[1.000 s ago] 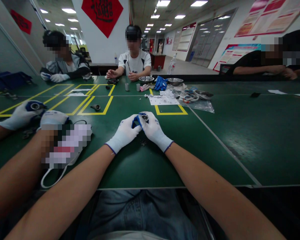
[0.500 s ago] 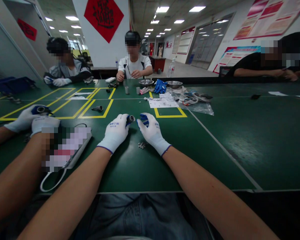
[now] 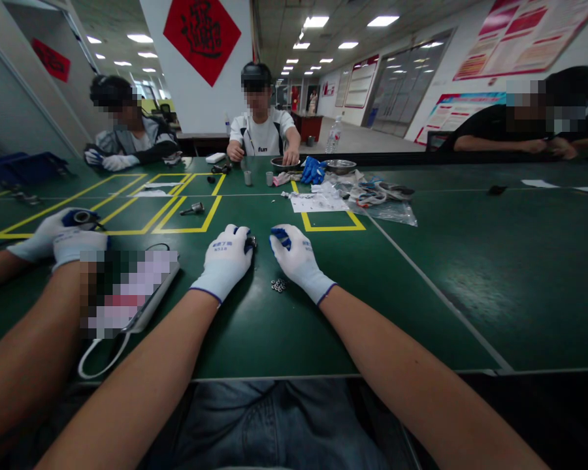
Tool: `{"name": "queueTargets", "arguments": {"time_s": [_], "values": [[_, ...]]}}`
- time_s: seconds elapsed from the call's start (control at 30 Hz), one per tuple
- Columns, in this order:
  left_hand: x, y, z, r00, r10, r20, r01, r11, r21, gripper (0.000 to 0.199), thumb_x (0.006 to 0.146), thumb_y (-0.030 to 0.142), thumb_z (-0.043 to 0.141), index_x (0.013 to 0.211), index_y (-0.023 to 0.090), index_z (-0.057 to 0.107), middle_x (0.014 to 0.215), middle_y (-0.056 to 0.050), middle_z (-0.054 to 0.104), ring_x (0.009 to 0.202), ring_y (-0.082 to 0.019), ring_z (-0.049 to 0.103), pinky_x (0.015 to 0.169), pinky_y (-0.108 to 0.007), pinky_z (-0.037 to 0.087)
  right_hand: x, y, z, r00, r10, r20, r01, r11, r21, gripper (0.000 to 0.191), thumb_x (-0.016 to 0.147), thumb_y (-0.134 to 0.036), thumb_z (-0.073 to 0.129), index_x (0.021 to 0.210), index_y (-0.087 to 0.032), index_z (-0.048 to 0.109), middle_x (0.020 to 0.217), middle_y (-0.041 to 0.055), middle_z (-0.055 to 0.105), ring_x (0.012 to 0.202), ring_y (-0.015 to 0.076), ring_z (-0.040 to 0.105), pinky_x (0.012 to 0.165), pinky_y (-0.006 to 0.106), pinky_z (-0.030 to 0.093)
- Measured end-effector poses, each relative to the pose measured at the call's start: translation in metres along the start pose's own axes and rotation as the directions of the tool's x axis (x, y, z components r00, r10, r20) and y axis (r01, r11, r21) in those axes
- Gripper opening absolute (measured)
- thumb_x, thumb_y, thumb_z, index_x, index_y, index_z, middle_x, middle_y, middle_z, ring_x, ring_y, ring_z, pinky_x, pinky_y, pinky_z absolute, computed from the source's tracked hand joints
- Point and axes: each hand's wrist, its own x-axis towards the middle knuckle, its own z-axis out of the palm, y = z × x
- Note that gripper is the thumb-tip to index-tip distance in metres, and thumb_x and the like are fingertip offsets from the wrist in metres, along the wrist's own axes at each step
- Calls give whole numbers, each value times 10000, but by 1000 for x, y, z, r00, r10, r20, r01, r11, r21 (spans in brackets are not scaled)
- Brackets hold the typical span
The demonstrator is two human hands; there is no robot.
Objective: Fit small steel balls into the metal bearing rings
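My left hand (image 3: 229, 256), in a white glove with blue fingers, grips a small metal cylindrical part (image 3: 253, 243). Most of that part is hidden behind the fingers and thumb. A short gap to the right, my right hand (image 3: 294, 254), gloved the same way, has its fingers curved and thumb apart, with nothing visible between them. Close below it on the green table (image 3: 402, 313) lies a small pile of nut-like metal rings (image 3: 277, 285). A metal part with a round head and a shaft (image 3: 193, 209) rests inside a yellow taped frame beyond my left hand.
A co-worker's gloved hands (image 3: 78, 238) hold a round metal part at left, near a white strapped case (image 3: 149, 294). Ahead are metal cups (image 3: 247, 177), bowls (image 3: 341, 166), blue gloves (image 3: 314, 171), papers (image 3: 321, 202) and plastic bags (image 3: 396, 212). Other people sit around the table.
The metal part in my left hand has turned and sits lower, its open round end no longer facing me. My right hand barely moved. The co-worker opposite has reached into a bowl.
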Motion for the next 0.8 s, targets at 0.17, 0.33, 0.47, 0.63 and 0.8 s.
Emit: {"name": "queueTargets", "arguments": {"time_s": [0.17,0.33,0.47,0.63,0.8], "values": [[-7,11,-5,997,-30,75,28,999,29,336,993,403,548,1222,208,699,1245,-156,707,1168,-349,691,972,-461,576,0,-1,-1,1000,-26,-18,26,1000,1,156,946,-295,618,1034,-203,708,1053,98,754,969,244,734,907,402,619],[-9,16,-3,986,-37,165,19,994,106,474,983,463,549,1350,196,685,1315,-176,695,1255,-369,647,1044,-479,538,0,-2,-3,999,-39,-15,39,999,-19,148,947,-291,610,1007,-204,713,1034,97,759,977,248,735,913,394,608],[-8,15,-1,984,-42,173,24,994,107,498,986,489,541,1356,190,688,1365,-184,678,1297,-376,617,1064,-481,526,0,-3,-3,999,-33,-1,33,999,-29,137,950,-293,612,997,-218,716,1034,87,761,977,243,733,920,385,600],[-10,16,5,989,-14,150,2,997,77,542,981,518,546,1384,178,673,1444,-179,654,1318,-365,607,1118,-474,492,0,-3,-4,999,-37,-7,37,999,-38,140,952,-290,603,986,-221,720,1029,78,765,963,232,727,908,372,597],[-8,16,15,992,-4,129,-3,999,53,558,999,527,494,1417,196,657,1521,-161,615,1390,-362,560,1182,-479,435,0,-2,-1,999,-32,-11,31,999,-35,143,950,-291,600,981,-222,722,1024,75,768,955,228,728,909,367,592]]}}
